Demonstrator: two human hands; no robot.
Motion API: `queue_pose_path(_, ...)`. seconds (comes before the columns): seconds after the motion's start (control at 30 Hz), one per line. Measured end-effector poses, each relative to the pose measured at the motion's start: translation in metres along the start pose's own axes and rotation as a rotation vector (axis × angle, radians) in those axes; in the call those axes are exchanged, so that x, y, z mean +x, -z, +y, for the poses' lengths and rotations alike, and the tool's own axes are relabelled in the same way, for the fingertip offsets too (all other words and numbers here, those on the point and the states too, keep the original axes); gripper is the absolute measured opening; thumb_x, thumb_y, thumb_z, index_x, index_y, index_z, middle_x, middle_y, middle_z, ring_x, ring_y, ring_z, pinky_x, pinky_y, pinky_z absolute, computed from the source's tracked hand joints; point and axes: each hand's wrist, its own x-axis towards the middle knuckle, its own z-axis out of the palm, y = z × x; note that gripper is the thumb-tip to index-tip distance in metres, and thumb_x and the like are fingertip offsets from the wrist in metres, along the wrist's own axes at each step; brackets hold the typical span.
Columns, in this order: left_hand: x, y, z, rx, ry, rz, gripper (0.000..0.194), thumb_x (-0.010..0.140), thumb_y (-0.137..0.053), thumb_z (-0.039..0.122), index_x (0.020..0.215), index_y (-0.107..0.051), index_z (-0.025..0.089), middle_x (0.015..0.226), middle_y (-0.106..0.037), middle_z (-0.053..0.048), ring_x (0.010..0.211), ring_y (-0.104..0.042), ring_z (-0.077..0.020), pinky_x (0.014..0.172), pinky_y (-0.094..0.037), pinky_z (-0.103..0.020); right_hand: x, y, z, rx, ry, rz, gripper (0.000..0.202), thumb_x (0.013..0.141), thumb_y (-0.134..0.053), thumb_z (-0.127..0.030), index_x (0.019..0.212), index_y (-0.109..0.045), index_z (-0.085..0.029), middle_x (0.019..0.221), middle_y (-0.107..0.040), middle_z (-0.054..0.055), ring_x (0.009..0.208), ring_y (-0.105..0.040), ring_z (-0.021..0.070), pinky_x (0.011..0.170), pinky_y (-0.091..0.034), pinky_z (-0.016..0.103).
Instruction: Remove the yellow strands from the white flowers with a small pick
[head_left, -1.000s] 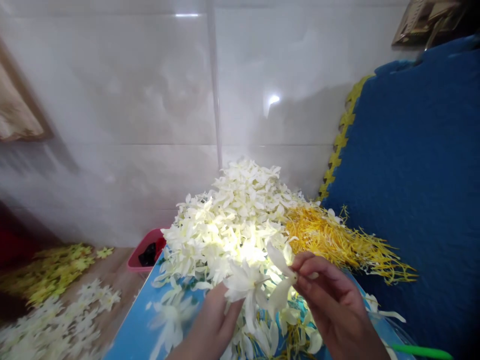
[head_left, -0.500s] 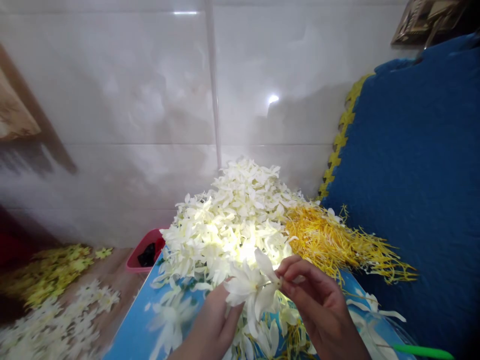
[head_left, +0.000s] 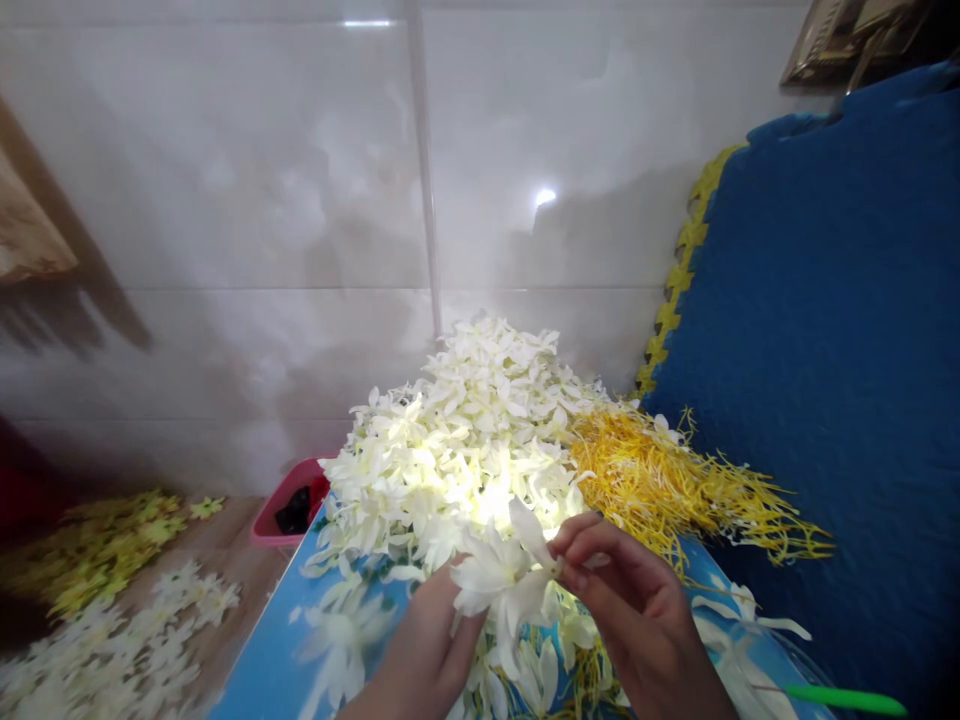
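Note:
A white artificial flower (head_left: pixel 491 575) with long petals is between my two hands, low in the middle. My left hand (head_left: pixel 431 640) is closed around it from the left, its fingertips hidden behind the petals. On the right, my right hand (head_left: pixel 626 600) pinches the base of a white petal layer (head_left: pixel 534 530), which lies against the flower. Behind them rises a large heap of white petal pieces (head_left: pixel 465 430). Yellow thread-like stamens (head_left: pixel 660 480) lie in a bundle at the heap's right side. More finished-looking white flowers (head_left: pixel 345 640) rest on the blue table near my left wrist.
The blue table (head_left: pixel 259 640) stands against a tiled wall (head_left: pixel 285 200). A pink basket (head_left: pixel 274 510) sits left of it. White (head_left: pixel 112 650) and yellow petal pieces (head_left: pixel 120 545) cover the floor. Right are a blue foam mat (head_left: pixel 817 330) and a green-handled tool (head_left: pixel 847 698).
The petal layer at my right fingertips has come closer to the flower; the small gap showing a thin stem has closed. My hands have otherwise hardly moved.

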Motion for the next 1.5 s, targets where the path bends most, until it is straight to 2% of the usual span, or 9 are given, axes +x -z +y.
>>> queue_pose_path(0.37,0.002,0.004,0.006,0.007,-0.077,0.042,0.024,0.096,-0.04,0.023,0.104,-0.062,0.021,0.101,-0.068,-0.008,0.082,-0.063,-0.0186,0.077,-0.05,-0.027,-0.005,-0.01,0.006,-0.003,0.0,-0.046,0.006,0.083,-0.073,-0.022,0.077,-0.071,-0.025,0.087,-0.066,0.002,0.081,-0.062,0.0143,0.069,-0.05,0.019)
queue_pose_path(0.53,0.0,0.002,0.003,0.039,-0.114,0.085,0.022,0.095,-0.043,0.022,0.105,-0.063,0.021,0.1,-0.071,-0.009,0.087,-0.068,-0.0205,0.077,-0.053,-0.028,-0.006,-0.014,0.006,-0.143,0.093,-0.043,0.005,0.084,-0.07,-0.022,0.081,-0.073,-0.024,0.088,-0.068,0.005,0.08,-0.066,0.0168,0.065,-0.054,0.021)
queue_pose_path(0.67,-0.002,0.0,-0.001,0.098,-0.131,0.162,0.023,0.093,-0.047,0.024,0.109,-0.063,0.022,0.103,-0.073,-0.01,0.093,-0.07,-0.0225,0.083,-0.055,-0.03,-0.006,-0.015,0.008,-0.308,0.237,-0.056,0.012,0.086,-0.065,-0.015,0.084,-0.072,-0.025,0.089,-0.072,0.006,0.087,-0.07,0.0202,0.076,-0.058,0.028)
queue_pose_path(0.9,0.001,0.005,0.008,0.098,-0.158,0.169,0.026,0.089,-0.045,0.023,0.101,-0.067,0.022,0.09,-0.074,-0.01,0.079,-0.07,-0.0239,0.071,-0.059,-0.032,-0.004,-0.015,0.014,-0.515,0.456,-0.061,0.023,0.082,-0.063,-0.004,0.088,-0.068,-0.026,0.09,-0.072,0.003,0.091,-0.07,0.0194,0.082,-0.056,0.03)
queue_pose_path(1.07,0.004,0.004,0.01,0.033,-0.155,0.174,0.023,0.086,-0.047,0.02,0.098,-0.066,0.024,0.091,-0.074,-0.009,0.079,-0.07,-0.0226,0.069,-0.058,-0.03,-0.007,-0.011,0.012,-0.601,0.434,-0.023,0.025,0.082,-0.065,-0.011,0.101,-0.067,-0.027,0.098,-0.07,0.004,0.093,-0.067,0.0208,0.081,-0.055,0.031)
queue_pose_path(1.13,0.005,0.004,0.011,0.013,-0.157,0.158,0.022,0.087,-0.047,0.021,0.098,-0.066,0.025,0.092,-0.073,-0.009,0.081,-0.07,-0.023,0.07,-0.058,-0.03,-0.006,-0.009,0.011,-0.638,0.444,-0.05,0.028,0.082,-0.066,-0.013,0.105,-0.068,-0.028,0.098,-0.069,0.004,0.092,-0.066,0.0208,0.08,-0.055,0.031)
queue_pose_path(1.23,0.006,0.005,0.013,0.01,-0.14,0.139,0.022,0.088,-0.047,0.027,0.095,-0.068,0.026,0.088,-0.073,-0.009,0.079,-0.07,-0.0242,0.07,-0.059,-0.032,-0.004,-0.009,0.009,-0.677,0.475,-0.105,0.027,0.082,-0.066,-0.011,0.102,-0.07,-0.028,0.096,-0.069,0.004,0.09,-0.066,0.0203,0.079,-0.055,0.032)
queue_pose_path(1.33,0.006,0.006,0.014,0.027,-0.107,0.114,0.025,0.089,-0.046,0.032,0.094,-0.07,0.027,0.083,-0.072,-0.009,0.075,-0.069,-0.0241,0.067,-0.059,-0.032,-0.002,-0.01,0.009,-0.671,0.498,-0.092,0.024,0.081,-0.066,-0.008,0.095,-0.071,-0.027,0.092,-0.069,0.003,0.087,-0.066,0.0198,0.076,-0.055,0.033)
queue_pose_path(1.5,0.003,0.005,0.01,0.081,-0.123,0.116,0.026,0.089,-0.045,0.031,0.095,-0.069,0.026,0.085,-0.072,-0.009,0.076,-0.069,-0.0234,0.07,-0.059,-0.033,-0.003,-0.012,0.011,-0.671,0.528,-0.071,0.023,0.08,-0.067,-0.007,0.093,-0.071,-0.026,0.088,-0.069,0.004,0.084,-0.065,0.02,0.075,-0.055,0.034)
